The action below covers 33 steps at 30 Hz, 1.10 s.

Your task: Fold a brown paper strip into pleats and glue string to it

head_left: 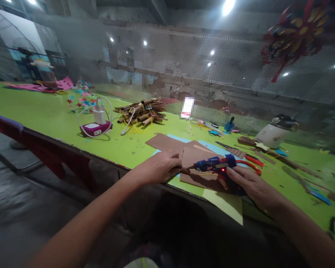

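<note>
My right hand (252,182) is wrapped around a dark blue hot glue gun (209,163), whose small red light is lit. The gun's nozzle points left, close to the fingertips of my left hand (159,166). Those fingers are pinched on a thin piece of brown paper (185,171) near the table's front edge; whether the nozzle touches it I cannot tell. Beneath and behind lie brown paper sheets (167,143), partly over light blue sheets. A pale yellow sheet (226,204) hangs past the edge under my right hand.
Scissors with red handles (254,160) lie behind the gun. To the left are a bundle of brown paper rolls with yellow string (145,111), a purple power socket (95,129) and scattered paper stars (85,100). A white container (272,132) stands at the right, before a perforated metal screen (162,67).
</note>
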Each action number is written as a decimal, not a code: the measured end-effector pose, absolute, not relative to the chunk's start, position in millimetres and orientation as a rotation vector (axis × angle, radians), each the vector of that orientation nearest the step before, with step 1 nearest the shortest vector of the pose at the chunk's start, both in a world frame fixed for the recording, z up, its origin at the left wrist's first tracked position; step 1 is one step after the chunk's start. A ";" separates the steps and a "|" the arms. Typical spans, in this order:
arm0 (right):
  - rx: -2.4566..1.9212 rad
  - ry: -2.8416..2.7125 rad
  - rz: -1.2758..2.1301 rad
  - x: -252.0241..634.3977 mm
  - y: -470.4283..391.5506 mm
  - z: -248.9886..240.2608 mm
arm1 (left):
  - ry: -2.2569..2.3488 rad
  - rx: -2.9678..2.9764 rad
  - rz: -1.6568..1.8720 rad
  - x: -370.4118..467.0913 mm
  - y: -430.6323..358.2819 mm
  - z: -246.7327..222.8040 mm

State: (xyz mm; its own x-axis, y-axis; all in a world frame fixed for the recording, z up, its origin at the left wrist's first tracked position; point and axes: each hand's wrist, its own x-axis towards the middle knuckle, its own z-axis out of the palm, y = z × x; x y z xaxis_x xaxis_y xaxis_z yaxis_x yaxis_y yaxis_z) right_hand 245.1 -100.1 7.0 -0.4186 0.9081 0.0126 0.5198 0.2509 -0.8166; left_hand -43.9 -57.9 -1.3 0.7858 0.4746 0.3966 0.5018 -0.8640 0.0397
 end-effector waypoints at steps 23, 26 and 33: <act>-1.275 -2.011 0.908 250.7 -105.9 -3.8 | -0.808 -3.022 -0.743 -45.0 -58.2 -1.0; -1.267 -2.035 0.891 248.1 -105.9 -1.6 | -0.809 -3.025 -0.743 -45.2 -58.6 -1.0; -1.299 -2.084 0.840 246.5 -104.2 -4.6 | -0.830 -3.017 -0.755 -45.5 -58.6 -1.4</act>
